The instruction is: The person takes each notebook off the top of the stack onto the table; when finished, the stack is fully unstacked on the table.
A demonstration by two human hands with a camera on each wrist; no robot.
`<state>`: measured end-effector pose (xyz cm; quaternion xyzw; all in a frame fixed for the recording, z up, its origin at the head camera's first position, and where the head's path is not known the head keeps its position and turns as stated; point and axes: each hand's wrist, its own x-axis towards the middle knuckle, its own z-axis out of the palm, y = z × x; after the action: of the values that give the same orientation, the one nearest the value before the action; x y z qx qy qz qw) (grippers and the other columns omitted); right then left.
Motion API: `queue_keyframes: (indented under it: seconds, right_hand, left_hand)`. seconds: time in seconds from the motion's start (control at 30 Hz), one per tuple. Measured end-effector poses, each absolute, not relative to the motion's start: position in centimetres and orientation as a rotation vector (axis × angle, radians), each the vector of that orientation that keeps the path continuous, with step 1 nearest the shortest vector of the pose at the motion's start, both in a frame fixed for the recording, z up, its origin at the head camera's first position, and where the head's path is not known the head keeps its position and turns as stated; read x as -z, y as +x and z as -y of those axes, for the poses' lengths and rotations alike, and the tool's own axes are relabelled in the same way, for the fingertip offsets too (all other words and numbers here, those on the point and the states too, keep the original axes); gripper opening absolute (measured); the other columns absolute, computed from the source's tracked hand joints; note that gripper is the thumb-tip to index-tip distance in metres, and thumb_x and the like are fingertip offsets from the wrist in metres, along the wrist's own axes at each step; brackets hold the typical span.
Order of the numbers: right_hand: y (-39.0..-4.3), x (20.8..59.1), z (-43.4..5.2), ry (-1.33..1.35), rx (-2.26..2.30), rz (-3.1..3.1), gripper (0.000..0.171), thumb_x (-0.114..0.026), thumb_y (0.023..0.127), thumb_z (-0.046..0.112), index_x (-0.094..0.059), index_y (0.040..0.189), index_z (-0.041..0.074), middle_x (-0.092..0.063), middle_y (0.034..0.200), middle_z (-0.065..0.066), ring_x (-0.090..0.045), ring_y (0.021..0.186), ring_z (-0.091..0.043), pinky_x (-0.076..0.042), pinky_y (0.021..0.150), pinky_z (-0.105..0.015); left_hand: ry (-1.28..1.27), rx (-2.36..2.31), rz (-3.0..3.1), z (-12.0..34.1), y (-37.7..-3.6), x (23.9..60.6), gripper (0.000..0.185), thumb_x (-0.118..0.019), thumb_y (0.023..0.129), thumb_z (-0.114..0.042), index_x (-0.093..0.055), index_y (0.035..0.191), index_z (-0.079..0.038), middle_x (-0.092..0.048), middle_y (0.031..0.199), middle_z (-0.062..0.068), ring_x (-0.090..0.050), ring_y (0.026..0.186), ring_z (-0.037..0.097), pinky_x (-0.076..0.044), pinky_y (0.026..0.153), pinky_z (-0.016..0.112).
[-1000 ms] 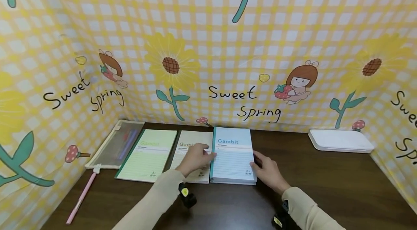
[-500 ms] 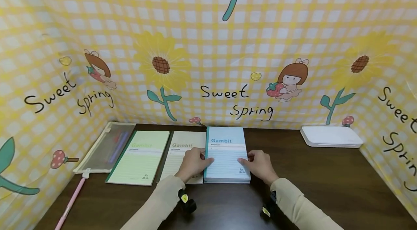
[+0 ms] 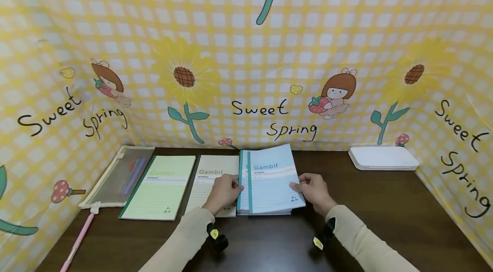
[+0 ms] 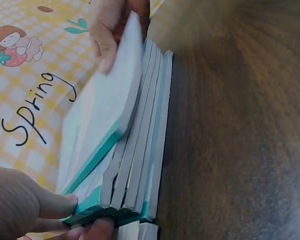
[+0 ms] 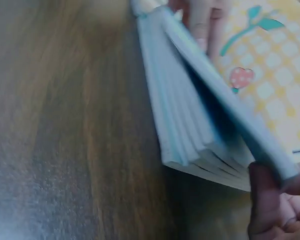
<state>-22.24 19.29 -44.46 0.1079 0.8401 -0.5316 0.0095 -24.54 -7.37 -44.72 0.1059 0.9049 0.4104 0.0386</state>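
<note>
My right hand [image 3: 313,190] pinches the right edge of the top blue Gambit notebook [image 3: 269,180], thumb under the cover, lifting that side off the stack of blue notebooks [image 4: 140,165]. My left hand [image 3: 224,190] grips the stack's spine edge, fingertips [image 4: 45,205] pressed against the teal binding.

The lifted notebook tilts up on its right side, skewed slightly clockwise over the stack; its long axis runs from me toward the backdrop, title at the far end.

Touching the stack's left side: a beige Gambit notebook [image 3: 213,178], partly under my left hand. Further left, a green Gambit notebook [image 3: 161,186], then a mesh pencil pouch [image 3: 121,175], then a pink pen [image 3: 77,242] nearer me. Well right of the stack, a white flat box [image 3: 383,158] against the backdrop.

Surface: dark wood desk [image 3: 385,216]. Yellow gingham "Sweet Spring" backdrop [image 3: 246,49] wraps three sides.
</note>
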Motion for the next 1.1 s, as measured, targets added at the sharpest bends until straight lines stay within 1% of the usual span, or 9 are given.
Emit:
queue_keyframes:
  seconds: [0.17, 0.27, 0.4, 0.63, 0.73, 0.83, 0.9, 1.0, 1.1]
  right_hand:
    - [-21.8, 42.6, -21.1, 0.405, 1.889, -2.474, 0.024, -0.073, 0.084, 0.012, -0.066, 0.097, -0.006, -0.066, 0.072, 0.0, -0.06, 0.063, -0.011, -0.049, 0.059, -0.027]
    - [-21.0, 41.1, -23.2, 0.387, 1.955, -2.433, 0.027, -0.072, 0.085, 0.011, -0.064, 0.101, -0.009, -0.067, 0.07, 0.004, -0.062, 0.063, -0.009, -0.051, 0.059, -0.026]
    - [-19.9, 40.1, -26.6, 0.372, 1.889, -2.47, 0.033, -0.07, 0.089, 0.017, -0.062, 0.108, -0.009, -0.067, 0.072, 0.007, -0.062, 0.065, -0.007, -0.052, 0.06, -0.026]
    - [-19.0, 42.7, -29.5, 0.468, 1.648, -2.605, 0.043, -0.07, 0.089, 0.024, -0.061, 0.112, -0.011, -0.067, 0.075, 0.004, -0.06, 0.068, -0.008, -0.049, 0.061, -0.026]
    - [-19.1, 44.2, -29.8, 0.5, 1.575, -2.642, 0.045, -0.072, 0.087, 0.027, -0.062, 0.112, -0.01, -0.067, 0.081, 0.001, -0.057, 0.073, -0.011, -0.048, 0.064, -0.026]
    - [-19.4, 45.3, -29.9, 0.539, 1.492, -2.701, 0.045, -0.074, 0.085, 0.03, -0.065, 0.108, -0.008, -0.068, 0.085, -0.005, -0.056, 0.077, -0.014, -0.047, 0.064, -0.026]
    - [-19.5, 45.6, -29.9, 0.534, 1.394, -2.765, 0.043, -0.076, 0.083, 0.032, -0.068, 0.101, -0.006, -0.067, 0.085, -0.007, -0.055, 0.076, -0.017, -0.046, 0.061, -0.028]
    - [-19.5, 45.6, -29.7, 0.464, 1.224, -2.906, 0.035, -0.078, 0.079, 0.032, -0.071, 0.085, -0.001, -0.067, 0.075, -0.007, -0.055, 0.068, -0.019, -0.043, 0.056, -0.029]
    - [-19.6, 45.3, -29.5, 0.374, 1.06, -3.031, 0.031, -0.079, 0.078, 0.032, -0.068, 0.07, 0.004, -0.062, 0.063, -0.003, -0.052, 0.059, -0.018, -0.039, 0.053, -0.03]
  left_hand:
    - [0.295, -1.269, -2.788, 7.7, -24.7, 44.6, 0.041, -0.066, 0.09, -0.01, -0.059, 0.128, 0.006, -0.059, 0.065, 0.004, -0.045, 0.044, 0.011, -0.039, 0.043, 0.026]
    - [0.286, -1.261, -2.786, 7.7, -24.7, 44.4, 0.041, -0.065, 0.09, -0.009, -0.058, 0.129, 0.006, -0.057, 0.066, 0.005, -0.045, 0.045, 0.011, -0.041, 0.043, 0.025]
    - [0.265, -1.238, -2.777, 7.7, -24.7, 44.0, 0.042, -0.064, 0.091, -0.008, -0.057, 0.13, 0.006, -0.056, 0.068, 0.006, -0.047, 0.044, 0.011, -0.044, 0.042, 0.024]
    - [0.245, -1.228, -2.759, 7.7, -24.4, 44.0, 0.042, -0.064, 0.091, -0.007, -0.057, 0.13, 0.006, -0.057, 0.069, 0.007, -0.048, 0.044, 0.011, -0.046, 0.043, 0.025]
    - [0.259, -1.235, -2.753, 7.5, -24.3, 44.0, 0.042, -0.064, 0.091, -0.007, -0.057, 0.13, 0.006, -0.057, 0.069, 0.007, -0.047, 0.044, 0.011, -0.045, 0.043, 0.024]
    - [0.259, -1.247, -2.741, 7.2, -24.3, 44.2, 0.043, -0.064, 0.091, -0.008, -0.056, 0.13, 0.006, -0.058, 0.072, 0.007, -0.05, 0.046, 0.012, -0.046, 0.043, 0.025]
    - [0.25, -1.255, -2.731, 7.1, -24.3, 44.3, 0.043, -0.064, 0.091, -0.008, -0.056, 0.13, 0.006, -0.058, 0.073, 0.007, -0.054, 0.046, 0.013, -0.047, 0.043, 0.025]
    - [0.232, -1.258, -2.726, 7.0, -24.4, 44.4, 0.042, -0.064, 0.09, -0.008, -0.057, 0.13, 0.005, -0.059, 0.073, 0.007, -0.057, 0.047, 0.016, -0.047, 0.043, 0.024]
    - [0.215, -1.275, -2.719, 7.0, -24.5, 44.3, 0.042, -0.065, 0.09, -0.008, -0.058, 0.13, 0.004, -0.059, 0.075, 0.007, -0.06, 0.049, 0.018, -0.048, 0.044, 0.025]
